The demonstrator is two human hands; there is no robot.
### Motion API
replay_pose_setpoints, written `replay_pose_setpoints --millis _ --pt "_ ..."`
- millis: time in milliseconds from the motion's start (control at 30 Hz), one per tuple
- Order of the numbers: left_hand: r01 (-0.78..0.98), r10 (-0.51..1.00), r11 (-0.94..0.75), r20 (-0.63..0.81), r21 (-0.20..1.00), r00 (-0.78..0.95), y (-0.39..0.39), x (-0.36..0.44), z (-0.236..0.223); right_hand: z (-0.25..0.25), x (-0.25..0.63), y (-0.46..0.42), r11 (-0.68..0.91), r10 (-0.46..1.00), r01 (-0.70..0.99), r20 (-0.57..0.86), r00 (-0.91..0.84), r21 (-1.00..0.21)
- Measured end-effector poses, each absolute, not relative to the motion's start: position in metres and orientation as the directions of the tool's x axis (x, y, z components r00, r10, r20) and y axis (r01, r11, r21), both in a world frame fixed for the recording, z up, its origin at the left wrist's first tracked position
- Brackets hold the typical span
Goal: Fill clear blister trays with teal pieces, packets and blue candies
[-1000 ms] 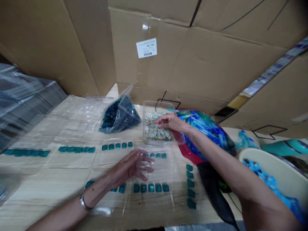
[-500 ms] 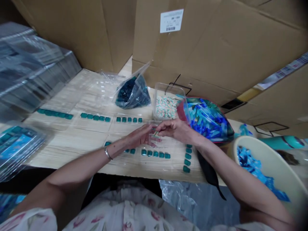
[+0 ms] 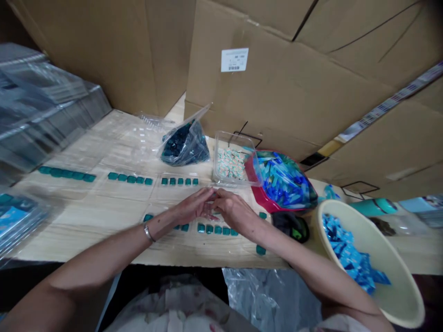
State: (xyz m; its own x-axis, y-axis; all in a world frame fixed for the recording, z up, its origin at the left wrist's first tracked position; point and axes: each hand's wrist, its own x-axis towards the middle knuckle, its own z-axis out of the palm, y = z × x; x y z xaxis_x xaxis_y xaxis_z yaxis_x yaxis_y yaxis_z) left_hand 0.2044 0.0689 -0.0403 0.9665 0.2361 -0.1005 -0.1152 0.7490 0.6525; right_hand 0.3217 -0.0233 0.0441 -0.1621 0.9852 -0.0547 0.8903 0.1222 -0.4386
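Observation:
My left hand (image 3: 194,205), with a metal bracelet on its wrist, is in the middle above the tabletop, its fingers curled. Against its fingertips is my right hand (image 3: 232,211), closed in a pinch. Something small and partly see-through lies between the hands; blur and the fingers hide what it is. Below them, a row of teal square pieces (image 3: 218,229) sits in a clear plastic tray, partly covered by my right hand. Just behind the hands, a clear plastic box (image 3: 230,180) holds many small pale green and pinkish pieces.
More teal rows (image 3: 130,179) lie at left. Behind stands a clear bag (image 3: 187,150) of dark teal pieces. A red container (image 3: 258,184) of blue packets and a cream tub (image 3: 401,281) are at right. Stacked clear trays (image 3: 69,110) stand far left; cardboard (image 3: 284,92) walls the back.
The view has shifted, so the table sits lower in the picture. Both hands remain together; my right hand has turned, and the small pale piece seen in its fingertips is now hidden.

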Motion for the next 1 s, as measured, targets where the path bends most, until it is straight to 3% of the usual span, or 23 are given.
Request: replay_pose_setpoints --millis 233,333,433,567,867,1000 --pt "-0.044 0.19 0.766 -0.16 0.641 0.969 0.068 0.203 -0.036 0.055 0.356 -0.017 0.079 0.994 0.902 0.098 -0.041 -0.424" --pt "-0.017 0.18 0.769 -0.19 0.639 0.965 0.069 0.203 -0.033 0.058 0.41 0.007 -0.026 0.984 0.942 0.155 0.082 -0.333" --pt "0.005 0.166 0.776 -0.212 0.631 0.963 0.069 0.203 -0.031 0.043 0.459 0.04 -0.093 0.995 0.967 0.024 0.102 -0.237" --pt "0.033 0.135 0.778 -0.219 0.627 0.966 0.069 0.204 -0.033 0.014 0.48 0.075 -0.056 0.994 0.962 -0.107 0.028 -0.266" --pt "0.077 0.119 0.786 -0.273 0.614 0.955 0.071 0.206 -0.033 -0.014 0.469 0.106 -0.116 0.977 0.964 -0.204 0.067 -0.239" --pt "0.093 0.114 0.79 -0.296 0.605 0.948 0.071 0.206 -0.029 -0.017 0.472 0.108 -0.156 0.983 0.927 -0.149 0.111 -0.342"
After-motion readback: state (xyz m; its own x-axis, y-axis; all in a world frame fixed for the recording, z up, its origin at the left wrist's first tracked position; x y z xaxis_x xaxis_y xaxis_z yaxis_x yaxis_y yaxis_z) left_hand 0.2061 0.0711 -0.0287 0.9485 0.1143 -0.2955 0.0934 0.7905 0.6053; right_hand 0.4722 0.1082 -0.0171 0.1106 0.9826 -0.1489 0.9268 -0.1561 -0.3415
